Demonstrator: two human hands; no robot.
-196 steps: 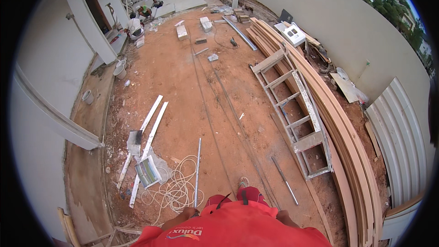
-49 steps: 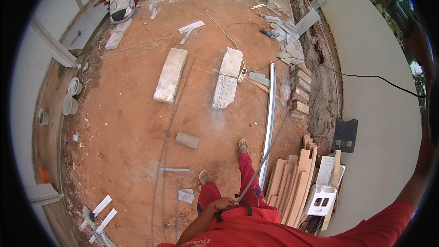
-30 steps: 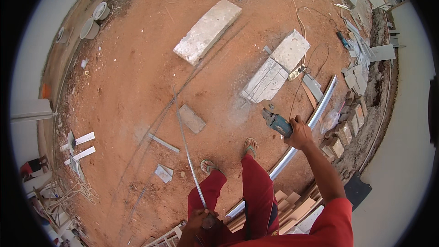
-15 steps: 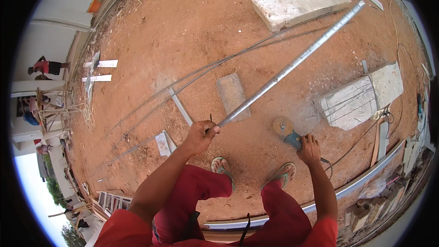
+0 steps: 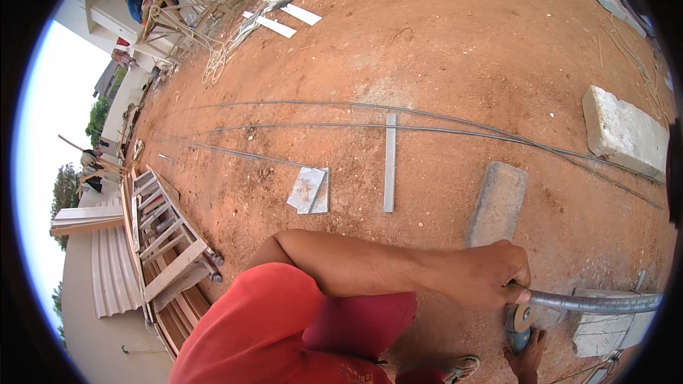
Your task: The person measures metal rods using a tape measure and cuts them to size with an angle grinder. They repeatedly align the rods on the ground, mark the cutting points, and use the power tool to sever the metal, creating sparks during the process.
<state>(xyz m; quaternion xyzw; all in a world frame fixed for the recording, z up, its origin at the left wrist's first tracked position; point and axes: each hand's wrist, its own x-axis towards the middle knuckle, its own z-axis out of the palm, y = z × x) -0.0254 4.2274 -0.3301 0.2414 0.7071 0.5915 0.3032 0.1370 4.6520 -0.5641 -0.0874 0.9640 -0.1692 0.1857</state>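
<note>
With fingers (image 5: 518, 263) of left hand (image 5: 492, 274) closed round grey rod (image 5: 597, 302), now aims it toward three o'clock instead of two, bringing it beside grinder (image 5: 518, 338) gripped in right hand (image 5: 526, 361) at six o'clock.

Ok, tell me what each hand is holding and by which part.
The left hand grips the grey metal bar at one end; the right hand holds the angle grinder by its teal body.
</note>
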